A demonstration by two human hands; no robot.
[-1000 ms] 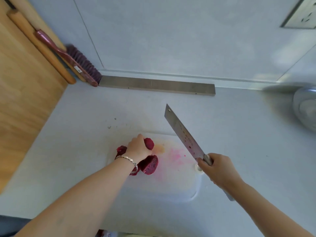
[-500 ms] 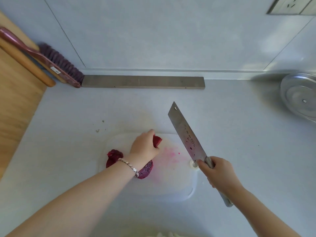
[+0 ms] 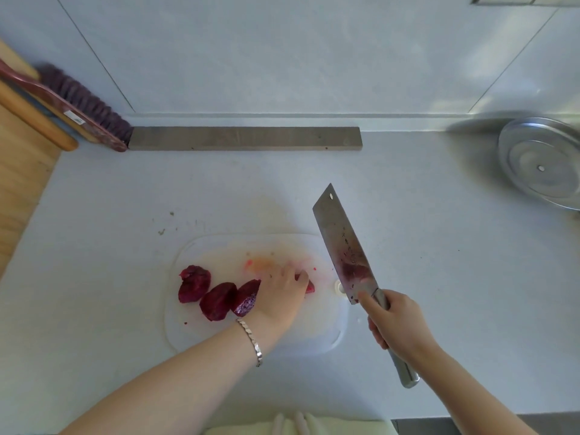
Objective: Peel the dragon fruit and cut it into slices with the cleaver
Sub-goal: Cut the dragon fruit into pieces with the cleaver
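Three dark red peeled dragon fruit pieces [image 3: 216,296] lie in a row on the left part of the translucent white cutting board [image 3: 317,337]. My left hand [image 3: 282,293] rests palm down over a further piece of fruit [image 3: 309,287], fingers curled on it; most of that piece is hidden. My right hand [image 3: 394,318] grips the steel handle of the cleaver [image 3: 342,246]. Its juice-stained blade is raised over the board's right edge and points away from me, apart from the fruit.
A grey wooden bar [image 3: 244,138] lies along the back wall. A brush [image 3: 78,111] and a wooden rolling pin [image 3: 34,120] sit at the back left on a wooden board [image 3: 18,183]. A metal lid [image 3: 543,164] lies at the right. Pale cloth [image 3: 295,425] is at the near edge.
My left hand has moved right along the board, uncovering three fruit pieces on the left. The cleaver stays raised in my right hand, shifted slightly.
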